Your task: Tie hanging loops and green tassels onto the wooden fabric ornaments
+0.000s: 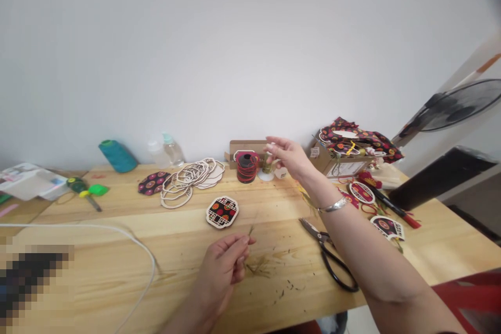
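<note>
My left hand (225, 266) is closed low over the table, pinching a short olive thread (251, 230) between thumb and forefinger. Farther back, my right hand (289, 156) reaches to a spool of olive-gold thread (267, 166), its fingers stretched out beside the spool's top; whether they touch it I cannot make out. Left of that spool stands a dark spool wound with red cord (246, 169). A patterned fabric piece with a wooden fretwork frame (222, 212) lies beyond my left hand. Black-handled scissors (329, 253) rest under my right forearm.
Several cut wooden frames (191, 180) overlap at the back beside a fabric piece (153, 183). A teal thread cone (117, 155), a pump bottle (172, 150) and thread snips (84, 193) are at left. A carton with fabric (348, 159) stands right. A white cable (146, 250) curves across the left.
</note>
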`<state>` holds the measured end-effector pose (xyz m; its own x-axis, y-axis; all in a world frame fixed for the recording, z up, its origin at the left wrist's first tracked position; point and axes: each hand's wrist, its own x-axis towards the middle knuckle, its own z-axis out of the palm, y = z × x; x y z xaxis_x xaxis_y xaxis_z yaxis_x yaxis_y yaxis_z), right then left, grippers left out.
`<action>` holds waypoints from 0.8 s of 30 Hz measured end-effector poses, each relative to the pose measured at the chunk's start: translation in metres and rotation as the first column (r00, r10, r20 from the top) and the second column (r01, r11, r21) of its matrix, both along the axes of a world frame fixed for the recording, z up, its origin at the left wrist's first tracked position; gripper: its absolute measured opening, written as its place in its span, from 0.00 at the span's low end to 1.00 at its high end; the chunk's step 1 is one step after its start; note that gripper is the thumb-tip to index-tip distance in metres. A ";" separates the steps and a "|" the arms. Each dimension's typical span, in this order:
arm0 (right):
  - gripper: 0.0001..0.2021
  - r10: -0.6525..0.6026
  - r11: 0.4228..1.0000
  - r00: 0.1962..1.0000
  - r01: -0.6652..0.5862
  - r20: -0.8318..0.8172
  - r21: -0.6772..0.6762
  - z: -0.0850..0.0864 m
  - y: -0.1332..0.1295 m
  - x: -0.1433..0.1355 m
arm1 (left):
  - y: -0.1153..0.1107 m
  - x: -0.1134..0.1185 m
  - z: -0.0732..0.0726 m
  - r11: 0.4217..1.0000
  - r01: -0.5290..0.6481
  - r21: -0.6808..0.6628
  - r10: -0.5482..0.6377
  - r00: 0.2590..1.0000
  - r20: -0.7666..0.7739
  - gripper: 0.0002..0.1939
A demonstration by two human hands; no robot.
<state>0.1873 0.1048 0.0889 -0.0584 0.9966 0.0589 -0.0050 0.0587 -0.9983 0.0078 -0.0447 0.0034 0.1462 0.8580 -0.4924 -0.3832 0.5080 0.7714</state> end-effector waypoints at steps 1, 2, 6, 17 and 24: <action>0.22 -0.013 1.000 1.000 0.013 0.003 0.017 0.005 0.001 0.002 | 0.000 0.000 0.000 1.000 0.003 -0.002 -0.003 1.000 0.003 0.18; 0.23 -0.022 0.999 1.000 0.022 0.010 0.039 0.010 0.003 0.004 | 0.000 0.000 0.000 1.000 0.007 -0.001 -0.007 1.000 0.005 0.18; 0.27 -0.082 0.985 0.994 0.070 0.071 0.156 0.031 0.002 0.015 | -0.001 0.000 0.001 1.000 0.015 0.011 -0.015 1.000 -0.001 0.17; 0.21 -0.348 0.752 0.914 0.137 0.211 0.645 0.098 -0.054 0.032 | -0.002 -0.004 -0.002 0.999 0.015 0.040 -0.014 0.999 -0.032 0.19; 0.16 -0.396 0.636 0.881 0.059 0.260 0.769 0.106 -0.104 0.027 | -0.008 -0.009 0.004 0.998 0.003 0.059 0.001 0.997 -0.077 0.15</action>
<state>0.2141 0.0012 0.1953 -0.0201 0.6179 0.7860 0.4681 0.7005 -0.5387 -0.0015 -0.0531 0.0069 0.1108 0.8857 -0.4508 -0.3210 0.4612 0.8272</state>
